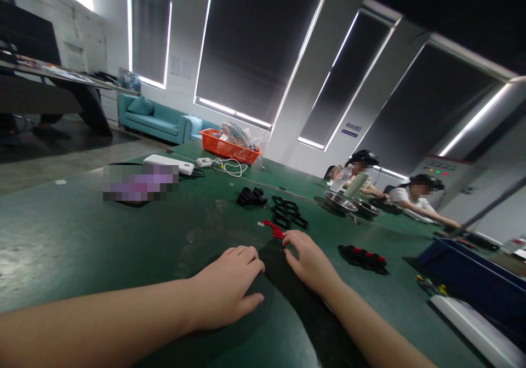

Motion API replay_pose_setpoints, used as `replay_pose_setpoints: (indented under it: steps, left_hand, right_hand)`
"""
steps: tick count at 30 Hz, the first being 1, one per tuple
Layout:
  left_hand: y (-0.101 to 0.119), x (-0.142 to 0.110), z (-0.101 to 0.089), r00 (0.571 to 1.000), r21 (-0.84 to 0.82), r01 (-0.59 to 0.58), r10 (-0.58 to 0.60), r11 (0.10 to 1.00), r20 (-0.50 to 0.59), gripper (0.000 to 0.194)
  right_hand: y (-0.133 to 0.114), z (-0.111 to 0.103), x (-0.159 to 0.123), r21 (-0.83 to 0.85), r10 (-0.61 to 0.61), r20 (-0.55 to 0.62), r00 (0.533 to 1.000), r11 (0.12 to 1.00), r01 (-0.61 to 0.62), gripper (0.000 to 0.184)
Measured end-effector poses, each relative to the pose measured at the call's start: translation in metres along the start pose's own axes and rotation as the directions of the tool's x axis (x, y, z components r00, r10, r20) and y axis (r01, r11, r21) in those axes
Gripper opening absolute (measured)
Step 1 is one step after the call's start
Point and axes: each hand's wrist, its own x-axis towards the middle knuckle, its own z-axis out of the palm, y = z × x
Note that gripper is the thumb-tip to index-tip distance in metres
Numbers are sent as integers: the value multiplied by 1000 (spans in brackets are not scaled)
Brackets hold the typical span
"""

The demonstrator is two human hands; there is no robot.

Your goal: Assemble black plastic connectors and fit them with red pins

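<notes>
My left hand (230,287) rests palm down on the green table (164,247), its thumb apart from the fingers and nothing in it. Fingertips of my right hand (309,261) are beside some small red plastic pieces (278,231); whether they touch is hard to tell. The right thumb and fingers are spread, with nothing visible between them. Just beyond the red pieces lie several black rectangular frames (281,213). A pile of black parts (251,196) sits to their left. Off to the right is a row of black parts with red inserts (364,258).
A blue bin (472,272) and a long white object (476,327) stand at the right. Farther back are an orange basket (230,147), a white power bank (169,164), a white cable (230,166) and metal bowls (341,202). Two people (415,195) sit across the table.
</notes>
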Motion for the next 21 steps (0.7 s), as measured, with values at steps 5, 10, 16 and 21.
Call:
replay_pose_setpoints:
  steps: [5, 10, 16, 21]
  left_hand:
    - [0, -2, 0, 1000, 18, -8, 9, 1000, -11, 34]
    - [1, 0, -2, 1000, 25, -7, 7, 1000, 3, 35]
    - [1, 2, -2, 1000, 33, -5, 5, 999, 0, 31]
    - [-1, 3, 0, 1000, 52, -17, 18, 998, -20, 29]
  right_hand:
    - [-17, 8, 43, -110, -127, 57, 990, 985, 133, 26]
    - [-25, 23, 89, -219, -175, 42, 984, 959, 180, 30]
    - [-27, 35, 127, -304, -229, 21, 973, 926, 224, 33]
    - [-29, 43, 144, -334, -264, 33, 964, 906, 260, 33]
